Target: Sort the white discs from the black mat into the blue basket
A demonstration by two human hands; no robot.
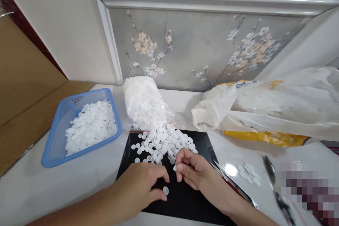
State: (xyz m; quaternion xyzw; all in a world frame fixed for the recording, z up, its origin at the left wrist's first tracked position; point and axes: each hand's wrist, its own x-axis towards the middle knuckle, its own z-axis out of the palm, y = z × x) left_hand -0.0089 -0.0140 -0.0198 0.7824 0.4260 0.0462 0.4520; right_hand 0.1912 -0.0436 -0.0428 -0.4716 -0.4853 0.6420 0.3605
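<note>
Over the black mat [182, 197], my right hand [189, 169] pinches a small white disc [175, 168] between thumb and fingertips. My left hand [148, 185] is at the mat's left side, its thumb and index finger apart, with a single white disc [165, 190] lying on the mat by the gap between them. Behind both hands, a pile of white discs [165, 141] spreads over the back of the mat. It spills from the mouth of a clear plastic bag [143, 99] full of the same discs.
A blue basket [50, 144] of white pieces stands at the left, near cardboard [23, 95]. Scissors [235, 185] lie by the mat's right edge, beside a small group of discs [249, 174]. A large white and yellow plastic bag [270, 113] rests at the back right.
</note>
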